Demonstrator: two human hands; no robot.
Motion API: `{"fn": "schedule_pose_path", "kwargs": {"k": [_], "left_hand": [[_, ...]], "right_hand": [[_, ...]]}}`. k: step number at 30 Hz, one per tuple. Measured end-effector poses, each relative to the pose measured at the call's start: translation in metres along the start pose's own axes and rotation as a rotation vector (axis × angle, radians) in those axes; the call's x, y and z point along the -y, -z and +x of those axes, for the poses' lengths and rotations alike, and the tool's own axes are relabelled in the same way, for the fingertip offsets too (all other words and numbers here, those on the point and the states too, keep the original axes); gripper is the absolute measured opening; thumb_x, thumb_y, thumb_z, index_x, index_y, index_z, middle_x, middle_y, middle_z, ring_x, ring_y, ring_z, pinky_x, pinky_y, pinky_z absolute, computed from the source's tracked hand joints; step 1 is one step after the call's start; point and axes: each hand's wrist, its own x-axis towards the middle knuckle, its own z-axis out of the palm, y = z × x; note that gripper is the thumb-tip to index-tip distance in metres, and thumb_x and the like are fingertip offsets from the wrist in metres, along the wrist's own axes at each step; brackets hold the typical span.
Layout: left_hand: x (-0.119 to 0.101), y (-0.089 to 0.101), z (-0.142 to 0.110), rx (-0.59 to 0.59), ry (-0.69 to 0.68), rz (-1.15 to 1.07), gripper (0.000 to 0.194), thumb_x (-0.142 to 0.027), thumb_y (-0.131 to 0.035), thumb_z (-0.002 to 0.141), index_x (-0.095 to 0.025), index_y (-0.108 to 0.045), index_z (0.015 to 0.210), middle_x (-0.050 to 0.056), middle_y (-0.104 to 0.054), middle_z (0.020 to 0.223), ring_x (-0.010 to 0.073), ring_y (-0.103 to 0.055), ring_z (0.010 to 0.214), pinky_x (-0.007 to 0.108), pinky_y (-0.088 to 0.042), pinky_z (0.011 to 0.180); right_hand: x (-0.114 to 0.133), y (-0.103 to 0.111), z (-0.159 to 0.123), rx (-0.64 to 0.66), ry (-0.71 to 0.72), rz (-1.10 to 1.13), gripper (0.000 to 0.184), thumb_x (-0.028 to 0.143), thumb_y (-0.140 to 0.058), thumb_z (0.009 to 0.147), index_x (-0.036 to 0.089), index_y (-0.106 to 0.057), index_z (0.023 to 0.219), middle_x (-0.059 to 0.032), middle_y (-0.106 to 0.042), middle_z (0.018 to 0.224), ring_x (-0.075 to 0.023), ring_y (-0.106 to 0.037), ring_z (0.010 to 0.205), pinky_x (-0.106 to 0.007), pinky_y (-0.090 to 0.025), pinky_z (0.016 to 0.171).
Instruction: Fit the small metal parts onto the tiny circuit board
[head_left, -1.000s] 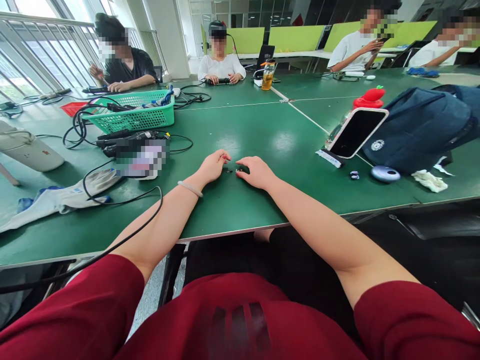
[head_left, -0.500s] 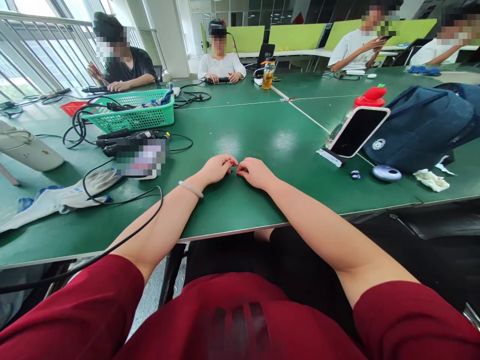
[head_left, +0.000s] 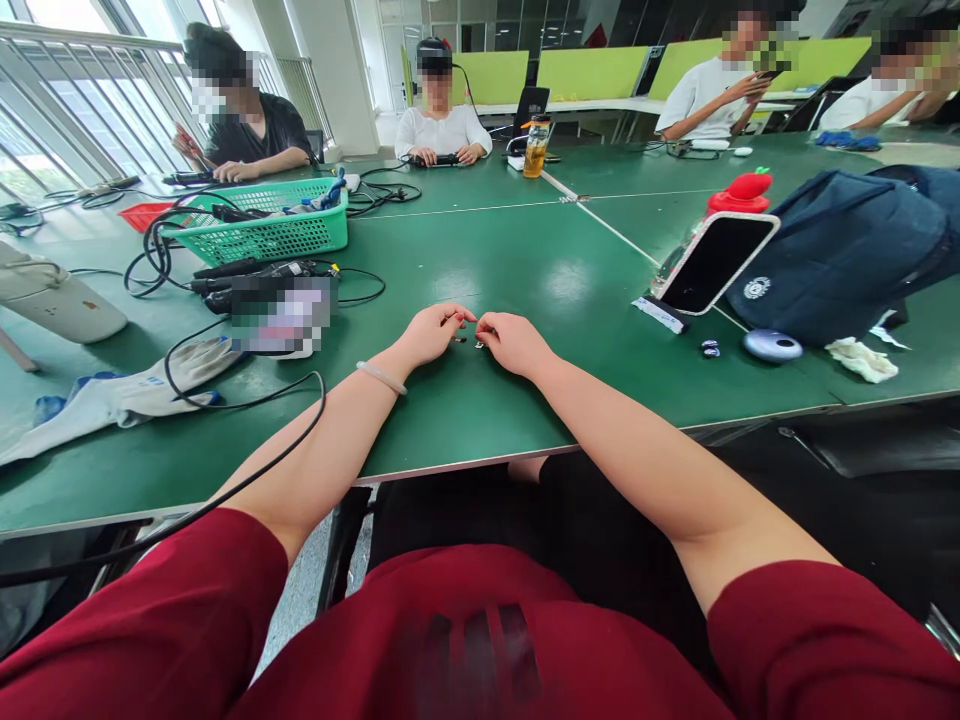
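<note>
Above the green table (head_left: 450, 420), my left hand (head_left: 433, 332) and my right hand (head_left: 514, 342) meet almost fingertip to fingertip. The fingers of each are curled in a pinch. A tiny pale-and-dark piece (head_left: 479, 345) shows at the right fingertips; its kind is too small to make out. By the left fingertips there is a small dark bit (head_left: 460, 340), and whether it is held I cannot tell. A pale band (head_left: 381, 378) circles my left wrist.
Left lie a work glove (head_left: 142, 390), black cables and a green basket (head_left: 262, 235). To the right are a propped phone (head_left: 716, 262), a purple oval case (head_left: 772, 346), crumpled tissue (head_left: 862, 360) and a blue bag (head_left: 840, 250). Several people sit across the table.
Both hands have shifted very slightly upward, with fingertips still close together. A tiny pale piece now shows beneath the right fingertips, and a dark bit by the left ones.
</note>
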Motion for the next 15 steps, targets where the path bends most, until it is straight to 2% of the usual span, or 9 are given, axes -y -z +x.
{"fn": "schedule_pose_path", "kwargs": {"k": [2,8,15], "left_hand": [[-0.0005,0.0002,-0.0005,-0.017,0.027,-0.005,0.026,-0.025,-0.043,0.09,-0.017,-0.066,0.098,0.003,-0.065,0.079,0.0106,-0.055,0.063,0.024,-0.046,0.066],[-0.002,-0.0011,-0.0036,0.056,0.05,-0.067,0.02,-0.021,-0.051,0.084,-0.017,-0.065,0.099,0.001,-0.064,0.071,0.0093,-0.054,0.056,0.025,-0.047,0.065],[0.0,-0.0019,-0.0031,0.044,0.041,-0.103,0.023,-0.018,-0.052,0.081,-0.016,-0.065,0.1,0.002,-0.065,0.072,0.0114,-0.058,0.062,0.027,-0.048,0.067]], "right_hand": [[0.0006,0.0004,-0.0004,0.001,0.008,0.007,0.011,0.018,-0.052,0.089,0.018,-0.062,0.085,-0.0046,-0.066,0.088,-0.0174,-0.056,0.081,-0.028,-0.039,0.074],[0.001,0.0001,-0.0014,-0.012,0.041,0.039,0.013,0.016,-0.05,0.088,0.018,-0.063,0.085,-0.004,-0.067,0.086,-0.0166,-0.056,0.078,-0.027,-0.039,0.073],[0.0019,0.0021,-0.0021,-0.028,0.037,0.028,0.01,0.018,-0.053,0.086,0.019,-0.063,0.084,-0.0038,-0.064,0.083,-0.0164,-0.053,0.075,-0.027,-0.038,0.07]]}}
